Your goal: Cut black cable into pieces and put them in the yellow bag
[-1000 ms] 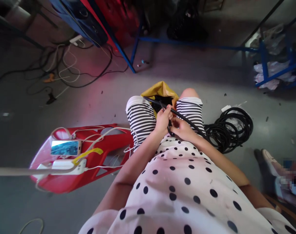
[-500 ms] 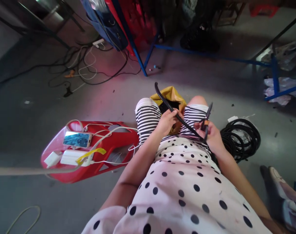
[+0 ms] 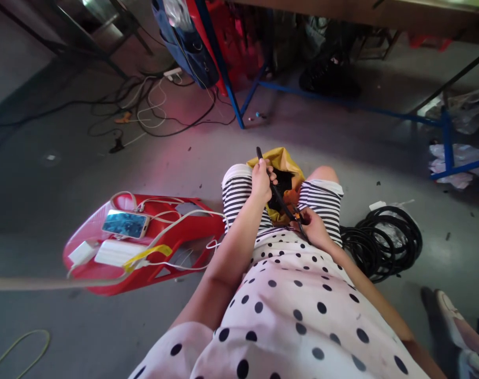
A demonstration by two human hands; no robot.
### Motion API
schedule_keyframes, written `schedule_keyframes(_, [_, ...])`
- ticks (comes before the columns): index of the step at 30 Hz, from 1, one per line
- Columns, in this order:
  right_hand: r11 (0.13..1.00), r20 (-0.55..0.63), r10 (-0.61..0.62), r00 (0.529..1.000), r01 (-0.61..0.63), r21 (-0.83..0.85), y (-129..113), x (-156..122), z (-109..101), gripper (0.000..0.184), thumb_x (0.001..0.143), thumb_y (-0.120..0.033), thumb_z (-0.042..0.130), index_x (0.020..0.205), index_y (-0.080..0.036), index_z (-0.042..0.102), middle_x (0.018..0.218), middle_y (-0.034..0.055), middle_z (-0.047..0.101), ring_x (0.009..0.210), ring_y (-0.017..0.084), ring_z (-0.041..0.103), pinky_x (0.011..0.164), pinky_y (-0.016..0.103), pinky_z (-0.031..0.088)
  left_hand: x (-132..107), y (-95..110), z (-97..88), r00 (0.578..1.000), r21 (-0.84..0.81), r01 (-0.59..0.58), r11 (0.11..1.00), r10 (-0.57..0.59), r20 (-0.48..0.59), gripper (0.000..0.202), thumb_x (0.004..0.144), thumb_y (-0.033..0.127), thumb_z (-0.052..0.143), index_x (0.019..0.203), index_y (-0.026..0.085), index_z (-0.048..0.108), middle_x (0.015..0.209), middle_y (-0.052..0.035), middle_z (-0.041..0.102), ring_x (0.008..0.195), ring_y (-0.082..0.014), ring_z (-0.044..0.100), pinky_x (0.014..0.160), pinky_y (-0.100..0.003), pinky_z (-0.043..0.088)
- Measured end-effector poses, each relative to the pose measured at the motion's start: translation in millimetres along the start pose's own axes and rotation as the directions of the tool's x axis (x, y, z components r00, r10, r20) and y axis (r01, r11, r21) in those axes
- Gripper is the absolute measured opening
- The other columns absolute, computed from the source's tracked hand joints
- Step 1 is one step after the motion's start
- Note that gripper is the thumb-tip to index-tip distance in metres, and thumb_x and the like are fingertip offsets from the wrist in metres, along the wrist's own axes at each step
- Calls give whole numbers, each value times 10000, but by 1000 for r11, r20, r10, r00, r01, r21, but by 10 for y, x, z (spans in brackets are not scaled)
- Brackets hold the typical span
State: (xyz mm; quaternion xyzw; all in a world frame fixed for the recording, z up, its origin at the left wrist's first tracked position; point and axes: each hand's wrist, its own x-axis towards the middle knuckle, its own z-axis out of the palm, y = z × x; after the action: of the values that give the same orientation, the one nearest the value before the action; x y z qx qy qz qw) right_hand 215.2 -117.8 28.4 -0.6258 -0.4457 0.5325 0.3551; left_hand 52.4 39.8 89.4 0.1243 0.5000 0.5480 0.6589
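"While the left hand (image 3: 262, 180) is wrapped round the black tube (image 3: 279, 200), where does that tube lie?"
"Slantwise over the mouth of the yellow bag (image 3: 281, 157)."
"And the right hand (image 3: 312, 228)?"
"By the bag's near right edge, curled round the scissors (image 3: 301, 226); how far their blades part, I can't tell."
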Motion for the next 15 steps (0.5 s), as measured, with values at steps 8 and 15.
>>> schedule_keyframes(8, [926, 68, 161, 985, -174, 336, -137, 490, 71, 686, 556, -642, 1047, 839, -258, 554, 728, -23, 661, 643, 181, 633, 610, 346, 568, 580, -253, -205, 999, 297, -6, 955, 19, -41, 159, 1127, 297, 575, 1006, 214, 633, 581, 89, 470, 408, -70, 301, 426, -220, 196])
schedule_keyframes(15, [869, 24, 266, 964, -250, 428, 103, 953, 46, 675, 641, -674, 1032, 855, -246, 557, 635, -50, 631, 530, 115, 573, 496, 259, 523, 395, -528, -1073, 976, 408, 106, 907, -174, 133, 192, 882, 180, 869, 1023, 148, 741, 807, -6, 696, 489, -63, 519, 439, -205, 363])
